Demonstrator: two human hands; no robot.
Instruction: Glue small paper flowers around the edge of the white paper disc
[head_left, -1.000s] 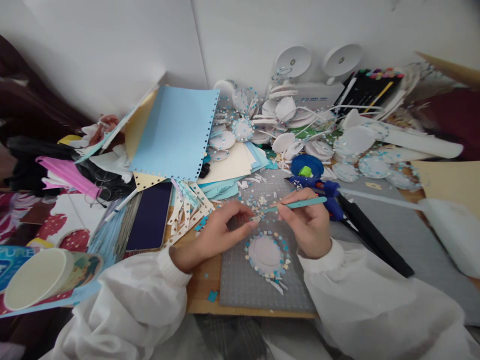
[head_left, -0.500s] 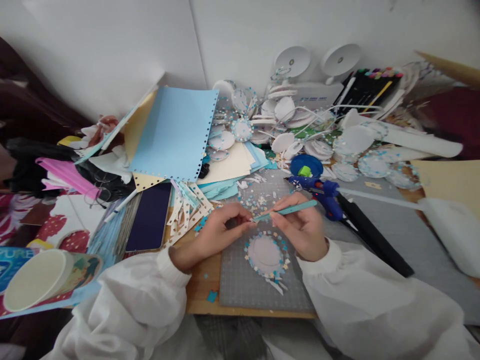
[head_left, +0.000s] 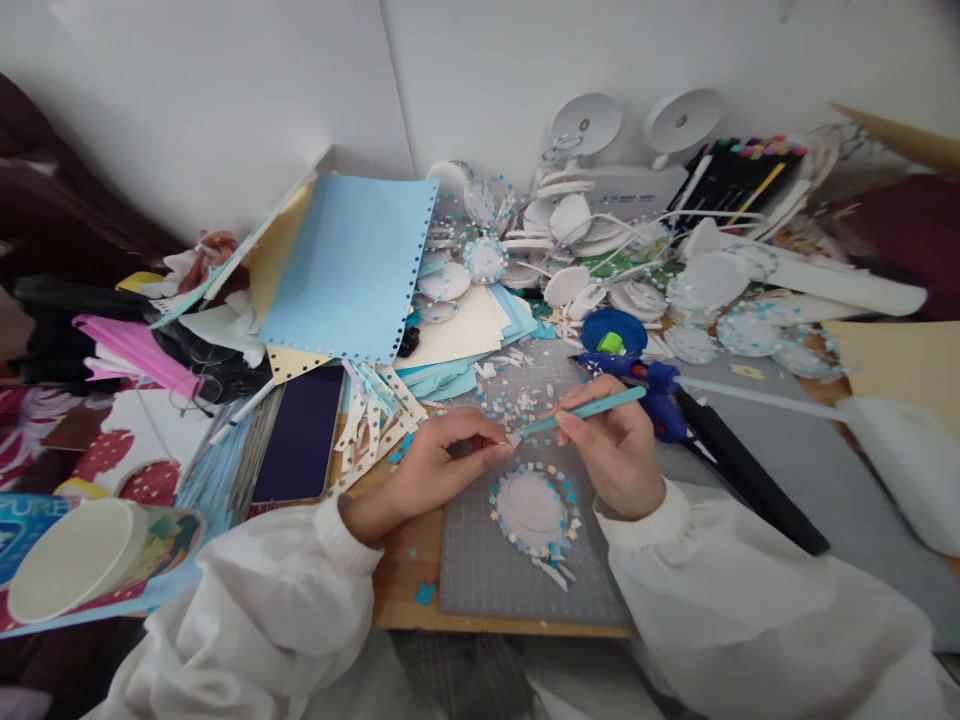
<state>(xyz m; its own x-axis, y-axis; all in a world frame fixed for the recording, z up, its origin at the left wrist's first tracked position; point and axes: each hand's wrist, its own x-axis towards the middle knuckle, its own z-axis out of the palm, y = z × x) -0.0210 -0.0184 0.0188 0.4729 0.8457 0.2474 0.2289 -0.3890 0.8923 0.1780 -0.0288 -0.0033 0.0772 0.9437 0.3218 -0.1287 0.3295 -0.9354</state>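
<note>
My right hand point(head_left: 616, 452) grips a pair of teal tweezers point(head_left: 604, 402), their tips pointing left. Opposite, my left hand point(head_left: 454, 460) has thumb and forefinger pinched on a tiny pale piece point(head_left: 514, 439), too small to make out fully. The tweezer tips are close to that piece; I cannot tell whether they touch. Below both hands a white disc point(head_left: 531, 508) lies on the grey cutting mat point(head_left: 472, 585), ringed with small blue, white and cream flower or star shapes. Thin white strips point(head_left: 551, 572) lie at its lower edge. Loose tiny shapes point(head_left: 517, 405) are scattered just beyond the hands.
A blue glue gun point(head_left: 656, 390) lies to the right, near a blue lid point(head_left: 613, 330). Decorated white discs point(head_left: 485, 260) pile up behind. At left are punched blue paper point(head_left: 349, 265), a dark phone point(head_left: 298, 440) and a paper cup point(head_left: 75, 560).
My right hand and the tweezers have shifted slightly right, and the tweezer tips have drawn back from my left fingertips. My left hand has barely moved.
</note>
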